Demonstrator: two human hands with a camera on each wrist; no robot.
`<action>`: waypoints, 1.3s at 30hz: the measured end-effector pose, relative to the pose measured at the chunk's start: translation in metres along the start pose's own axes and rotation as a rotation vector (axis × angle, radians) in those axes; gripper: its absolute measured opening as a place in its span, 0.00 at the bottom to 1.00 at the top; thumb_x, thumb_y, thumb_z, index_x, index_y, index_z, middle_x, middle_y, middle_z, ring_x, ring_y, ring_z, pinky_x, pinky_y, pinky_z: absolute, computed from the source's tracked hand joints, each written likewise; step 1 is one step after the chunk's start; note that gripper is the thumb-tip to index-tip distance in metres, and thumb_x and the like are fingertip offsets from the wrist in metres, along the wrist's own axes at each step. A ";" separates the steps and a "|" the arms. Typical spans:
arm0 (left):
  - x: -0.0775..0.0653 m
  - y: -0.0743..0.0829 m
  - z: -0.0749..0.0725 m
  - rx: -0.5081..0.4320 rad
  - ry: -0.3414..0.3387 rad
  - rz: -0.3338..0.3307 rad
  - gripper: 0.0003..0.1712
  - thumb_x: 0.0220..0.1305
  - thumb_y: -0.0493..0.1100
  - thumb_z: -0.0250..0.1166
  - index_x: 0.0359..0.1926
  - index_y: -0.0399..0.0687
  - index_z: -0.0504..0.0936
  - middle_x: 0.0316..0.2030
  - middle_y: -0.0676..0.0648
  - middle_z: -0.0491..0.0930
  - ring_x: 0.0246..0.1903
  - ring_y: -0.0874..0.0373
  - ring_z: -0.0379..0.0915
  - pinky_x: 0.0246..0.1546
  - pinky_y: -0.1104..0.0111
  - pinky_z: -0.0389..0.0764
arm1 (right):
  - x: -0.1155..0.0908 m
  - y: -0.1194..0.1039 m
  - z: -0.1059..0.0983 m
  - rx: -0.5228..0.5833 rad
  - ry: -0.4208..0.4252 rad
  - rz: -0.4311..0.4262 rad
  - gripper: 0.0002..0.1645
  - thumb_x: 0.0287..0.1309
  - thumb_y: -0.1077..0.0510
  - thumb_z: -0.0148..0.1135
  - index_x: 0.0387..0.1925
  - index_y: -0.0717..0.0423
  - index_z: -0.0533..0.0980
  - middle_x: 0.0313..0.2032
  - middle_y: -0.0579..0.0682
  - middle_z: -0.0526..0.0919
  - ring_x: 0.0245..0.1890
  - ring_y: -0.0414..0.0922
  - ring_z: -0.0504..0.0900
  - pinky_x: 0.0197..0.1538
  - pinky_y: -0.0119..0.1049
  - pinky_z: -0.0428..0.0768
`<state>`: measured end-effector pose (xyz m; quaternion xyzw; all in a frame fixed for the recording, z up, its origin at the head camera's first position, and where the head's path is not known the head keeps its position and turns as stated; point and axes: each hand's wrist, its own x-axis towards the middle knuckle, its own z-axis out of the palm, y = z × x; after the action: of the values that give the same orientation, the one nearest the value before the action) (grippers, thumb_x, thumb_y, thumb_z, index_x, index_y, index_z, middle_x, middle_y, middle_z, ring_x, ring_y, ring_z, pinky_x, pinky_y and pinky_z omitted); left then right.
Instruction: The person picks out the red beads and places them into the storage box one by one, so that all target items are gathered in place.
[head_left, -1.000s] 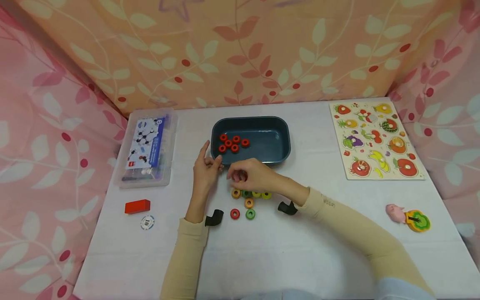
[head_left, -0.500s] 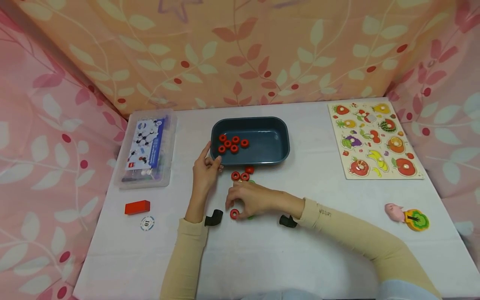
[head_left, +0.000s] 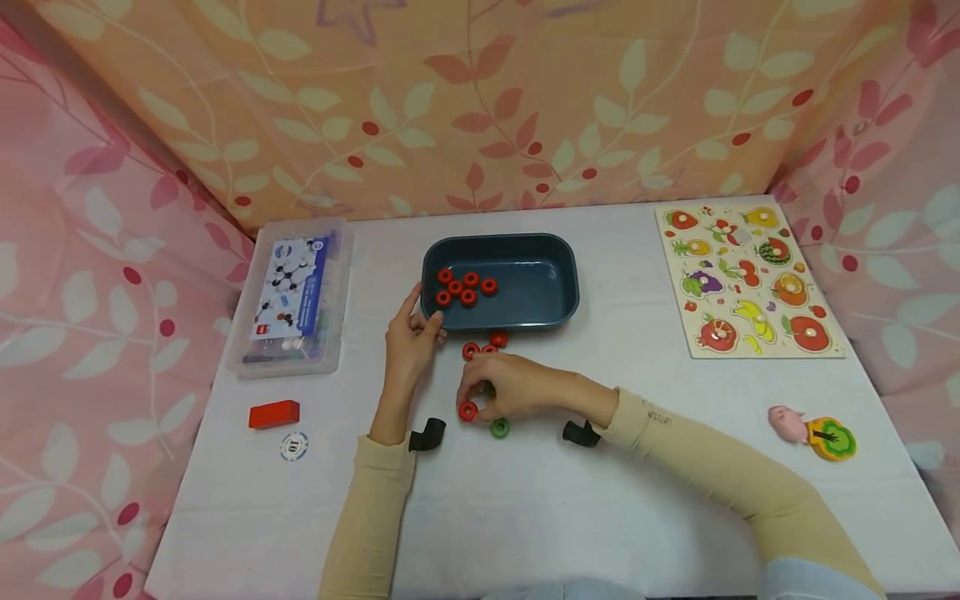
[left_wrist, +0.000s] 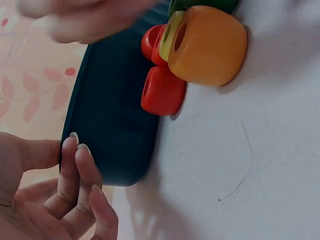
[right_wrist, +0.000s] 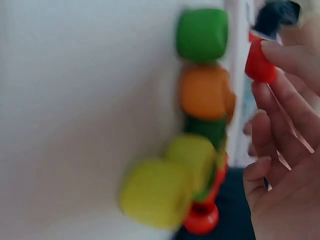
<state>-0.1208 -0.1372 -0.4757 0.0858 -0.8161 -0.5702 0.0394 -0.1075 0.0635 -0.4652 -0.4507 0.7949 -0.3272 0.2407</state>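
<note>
The thumb of my left hand (head_left: 408, 354) lies over the rim at the near left corner of a dark blue tray (head_left: 532, 321), with curled fingers against its outer front wall, gripping it. Several red ring-shaped beads (head_left: 468, 297) lie in the tray's left half. My right hand (head_left: 525, 387) pinches a red bead (right_wrist: 261, 62) between thumb and fingertip, above the table. Beneath this hand stand more beads, partly hidden in the head view; the right wrist view shows a yellow bead (right_wrist: 155, 192), an orange bead (right_wrist: 205, 92) and a green bead (right_wrist: 202, 35).
More red beads (head_left: 470, 351) stand just in front of the tray. A clear plastic case (head_left: 292, 292), a red block (head_left: 274, 414) and a poker chip (head_left: 295, 447) lie left. On the right are a fruit puzzle board (head_left: 750, 283), a pink pig figure (head_left: 787, 424) and a tree piece (head_left: 832, 440).
My right hand has moved from the tray's front toward the near beads, pinched the nearest red bead and shifted it slightly toward the tray. My left hand has stayed at the tray corner.
</note>
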 end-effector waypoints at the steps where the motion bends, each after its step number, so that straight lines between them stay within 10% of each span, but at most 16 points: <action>1: 0.000 0.000 0.000 0.000 0.000 0.001 0.36 0.70 0.40 0.64 0.75 0.59 0.64 0.26 0.37 0.82 0.29 0.45 0.84 0.31 0.74 0.78 | 0.000 0.000 -0.005 0.023 0.022 -0.003 0.15 0.50 0.55 0.78 0.41 0.41 0.85 0.39 0.35 0.81 0.45 0.40 0.76 0.51 0.37 0.77; 8: 0.000 -0.001 0.000 0.000 -0.007 0.003 0.36 0.71 0.40 0.63 0.76 0.57 0.63 0.25 0.39 0.82 0.29 0.45 0.83 0.32 0.72 0.78 | 0.003 0.010 -0.044 0.124 0.413 -0.090 0.16 0.50 0.59 0.77 0.42 0.51 0.84 0.37 0.45 0.83 0.36 0.51 0.79 0.39 0.51 0.79; 13: 0.000 -0.001 0.000 0.013 0.004 0.003 0.36 0.70 0.41 0.64 0.75 0.57 0.63 0.24 0.41 0.83 0.28 0.50 0.83 0.33 0.72 0.79 | 0.010 0.024 -0.062 0.039 0.645 0.074 0.16 0.52 0.58 0.77 0.44 0.54 0.83 0.39 0.48 0.82 0.34 0.49 0.78 0.34 0.42 0.75; 24: -0.001 -0.001 -0.001 -0.005 -0.006 -0.001 0.35 0.71 0.41 0.63 0.75 0.59 0.64 0.28 0.35 0.83 0.30 0.43 0.84 0.32 0.75 0.78 | 0.035 0.053 -0.062 -0.047 0.546 0.473 0.16 0.54 0.56 0.76 0.44 0.56 0.83 0.25 0.47 0.81 0.25 0.43 0.78 0.27 0.36 0.71; 33: -0.001 0.000 0.000 0.010 0.001 -0.023 0.35 0.71 0.42 0.63 0.75 0.59 0.63 0.27 0.37 0.83 0.30 0.45 0.84 0.33 0.73 0.79 | 0.040 0.052 -0.065 -0.004 0.563 0.485 0.15 0.57 0.60 0.72 0.47 0.55 0.82 0.34 0.47 0.88 0.35 0.43 0.84 0.40 0.43 0.80; 39: 0.000 0.001 0.000 0.009 0.000 -0.018 0.35 0.71 0.42 0.63 0.75 0.58 0.63 0.27 0.37 0.83 0.30 0.45 0.84 0.31 0.75 0.78 | 0.033 0.051 -0.063 0.030 0.593 0.264 0.13 0.59 0.61 0.70 0.46 0.57 0.82 0.33 0.47 0.84 0.33 0.42 0.80 0.37 0.37 0.78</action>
<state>-0.1209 -0.1368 -0.4753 0.0932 -0.8179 -0.5668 0.0337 -0.1947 0.0734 -0.4636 -0.2253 0.8771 -0.4217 0.0453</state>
